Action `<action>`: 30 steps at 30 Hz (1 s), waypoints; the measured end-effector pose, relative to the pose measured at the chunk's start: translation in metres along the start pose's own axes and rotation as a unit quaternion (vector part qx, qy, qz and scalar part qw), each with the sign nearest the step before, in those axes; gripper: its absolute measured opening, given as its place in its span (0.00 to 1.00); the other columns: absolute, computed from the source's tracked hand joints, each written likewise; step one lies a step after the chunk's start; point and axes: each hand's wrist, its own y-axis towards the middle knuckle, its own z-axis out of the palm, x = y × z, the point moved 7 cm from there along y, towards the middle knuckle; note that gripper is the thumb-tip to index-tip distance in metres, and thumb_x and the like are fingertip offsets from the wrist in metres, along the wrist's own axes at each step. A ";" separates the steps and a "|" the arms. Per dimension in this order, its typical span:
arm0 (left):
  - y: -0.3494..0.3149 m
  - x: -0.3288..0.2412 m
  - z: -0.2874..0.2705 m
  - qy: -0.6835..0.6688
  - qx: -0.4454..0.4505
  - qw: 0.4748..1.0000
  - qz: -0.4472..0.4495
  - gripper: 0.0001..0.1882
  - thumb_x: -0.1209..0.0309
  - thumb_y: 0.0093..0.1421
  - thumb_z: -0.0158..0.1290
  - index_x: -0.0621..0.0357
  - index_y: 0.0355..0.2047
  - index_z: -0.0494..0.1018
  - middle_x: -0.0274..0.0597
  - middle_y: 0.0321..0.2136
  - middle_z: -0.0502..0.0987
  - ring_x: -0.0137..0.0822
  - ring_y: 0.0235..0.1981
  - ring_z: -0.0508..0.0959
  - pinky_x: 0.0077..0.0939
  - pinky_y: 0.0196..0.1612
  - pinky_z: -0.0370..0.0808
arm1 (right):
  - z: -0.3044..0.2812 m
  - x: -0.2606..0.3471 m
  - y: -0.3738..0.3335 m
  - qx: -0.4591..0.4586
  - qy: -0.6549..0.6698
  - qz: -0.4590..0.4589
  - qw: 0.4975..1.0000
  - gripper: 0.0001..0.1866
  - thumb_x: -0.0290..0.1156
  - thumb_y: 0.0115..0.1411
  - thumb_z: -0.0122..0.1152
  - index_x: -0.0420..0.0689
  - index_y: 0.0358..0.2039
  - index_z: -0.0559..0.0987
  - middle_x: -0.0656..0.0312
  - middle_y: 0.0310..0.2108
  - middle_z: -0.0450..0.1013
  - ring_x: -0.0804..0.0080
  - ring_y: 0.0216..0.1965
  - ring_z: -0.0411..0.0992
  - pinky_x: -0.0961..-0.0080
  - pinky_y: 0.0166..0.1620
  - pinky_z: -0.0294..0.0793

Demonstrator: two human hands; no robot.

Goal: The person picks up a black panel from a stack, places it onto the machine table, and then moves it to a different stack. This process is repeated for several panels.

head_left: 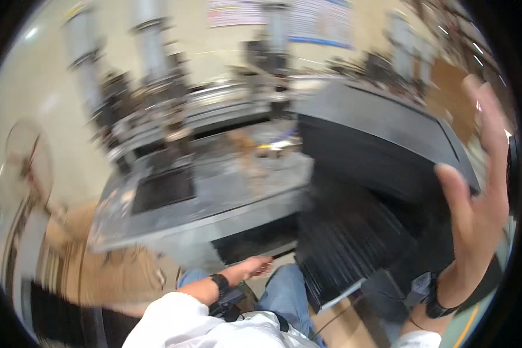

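My right hand (484, 174) is raised at the right, thumb and fingers apart, with nothing visible in it. It is beside the right end of a large black box-like piece (365, 142) with a grey top; whether it touches is unclear. Below that piece, black ribbed sheets or panels (348, 238) slope down toward my legs. My left hand (254, 267) hangs low over my lap, fingers loosely stretched, blurred and apparently holding nothing. It is nearest the front of a grey machine table (255, 203). Dark bands circle both wrists.
A dark square plate (165, 190) lies on the machine table, beneath upright cylinders (152, 46). A yellow-and-white item (272, 147) lies farther back. Cardboard (116, 272) and a standing fan (28, 159) are at the left. More cardboard (449, 93) stands at the far right. Motion blurs much of this.
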 end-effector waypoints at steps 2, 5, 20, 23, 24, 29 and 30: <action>-0.043 -0.024 0.003 -0.019 0.064 0.994 0.089 0.17 0.54 0.62 0.51 0.52 0.44 0.72 0.33 0.39 0.75 0.29 0.39 0.75 0.27 0.42 0.72 | 0.045 0.004 0.023 0.065 -0.141 -0.022 0.988 0.40 0.42 0.44 0.69 0.42 0.58 0.67 0.46 0.56 0.66 0.51 0.58 0.63 0.59 0.60 0.60; -0.102 0.011 0.007 -0.045 0.015 0.992 0.115 0.20 0.53 0.63 0.49 0.53 0.47 0.70 0.35 0.41 0.75 0.30 0.42 0.75 0.26 0.45 0.72 | 0.091 -0.018 0.014 0.257 0.085 0.148 0.951 0.45 0.38 0.38 0.72 0.44 0.59 0.65 0.49 0.59 0.62 0.53 0.62 0.58 0.59 0.63 0.54; -0.205 -0.044 -0.040 -0.059 -0.019 0.963 0.263 0.22 0.55 0.65 0.48 0.54 0.54 0.68 0.38 0.44 0.74 0.31 0.48 0.73 0.29 0.53 0.70 | 0.131 0.046 -0.001 0.177 -0.106 -0.082 0.975 0.31 0.24 0.36 0.68 0.63 0.45 0.78 0.65 0.66 0.54 0.57 0.64 0.52 0.52 0.62 0.53; -0.204 -0.051 -0.048 -0.043 -0.007 0.959 0.281 0.21 0.56 0.65 0.48 0.54 0.53 0.68 0.37 0.44 0.74 0.29 0.48 0.73 0.27 0.52 0.69 | 0.161 0.005 -0.013 0.170 -0.182 -0.049 0.967 0.33 0.21 0.37 0.67 0.60 0.47 0.78 0.68 0.68 0.48 0.60 0.65 0.51 0.54 0.63 0.53; -0.209 -0.053 -0.054 -0.035 -0.004 0.958 0.283 0.21 0.57 0.65 0.48 0.55 0.53 0.68 0.36 0.44 0.74 0.28 0.48 0.73 0.26 0.52 0.69 | 0.171 -0.002 -0.015 0.188 -0.202 -0.029 0.961 0.33 0.21 0.37 0.67 0.60 0.47 0.77 0.69 0.69 0.46 0.60 0.66 0.50 0.54 0.64 0.53; -0.238 -0.078 -0.128 0.108 -0.166 0.893 0.404 0.20 0.56 0.63 0.51 0.57 0.48 0.72 0.40 0.40 0.76 0.33 0.48 0.73 0.28 0.52 0.69 | 0.121 -0.006 0.019 0.169 -0.070 0.042 0.982 0.51 0.22 0.35 0.71 0.53 0.63 0.61 0.54 0.65 0.55 0.49 0.61 0.58 0.61 0.63 0.57; -0.249 -0.093 -0.153 0.268 -0.294 0.792 0.463 0.20 0.56 0.60 0.54 0.56 0.46 0.73 0.44 0.40 0.76 0.42 0.47 0.74 0.34 0.51 0.69 | 0.118 -0.059 0.007 0.168 -0.092 0.079 0.978 0.47 0.21 0.38 0.70 0.48 0.62 0.62 0.51 0.64 0.55 0.50 0.63 0.55 0.62 0.62 0.59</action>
